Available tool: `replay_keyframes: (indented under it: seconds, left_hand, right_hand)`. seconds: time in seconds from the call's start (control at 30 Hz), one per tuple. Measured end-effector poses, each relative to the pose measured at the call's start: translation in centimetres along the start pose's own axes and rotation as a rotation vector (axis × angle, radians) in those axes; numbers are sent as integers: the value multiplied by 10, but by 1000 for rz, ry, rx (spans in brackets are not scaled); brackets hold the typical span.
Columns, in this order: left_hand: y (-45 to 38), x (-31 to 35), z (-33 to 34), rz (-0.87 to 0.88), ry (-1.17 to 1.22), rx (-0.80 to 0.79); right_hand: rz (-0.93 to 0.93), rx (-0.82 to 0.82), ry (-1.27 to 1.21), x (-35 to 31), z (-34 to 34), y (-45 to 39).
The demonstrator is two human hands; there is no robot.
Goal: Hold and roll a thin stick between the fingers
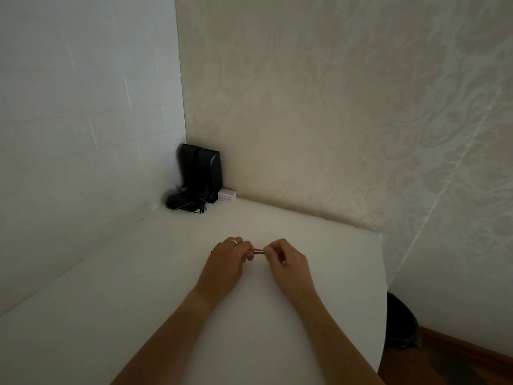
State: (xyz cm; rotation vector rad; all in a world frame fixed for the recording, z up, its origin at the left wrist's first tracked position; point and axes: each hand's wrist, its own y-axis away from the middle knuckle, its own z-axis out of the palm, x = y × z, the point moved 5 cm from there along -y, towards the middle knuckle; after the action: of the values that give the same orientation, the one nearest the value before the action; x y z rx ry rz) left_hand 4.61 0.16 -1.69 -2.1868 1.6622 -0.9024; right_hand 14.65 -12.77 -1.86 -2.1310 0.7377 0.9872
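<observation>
My left hand [224,263] and right hand [288,262] each pinch an end of a small red-and-grey piece [258,251], steadying it above mid-counter [111,301].

Head camera: sitting high, looking forward and down, close over white table [111,315], facing room corner.
</observation>
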Motion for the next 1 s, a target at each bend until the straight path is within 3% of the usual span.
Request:
replay_keyframes:
  seconds: [1.0]
  left_hand:
    - [0,-5,9,-5,41,1]
  right_hand:
    - [-25,12,-90,1,-5,1]
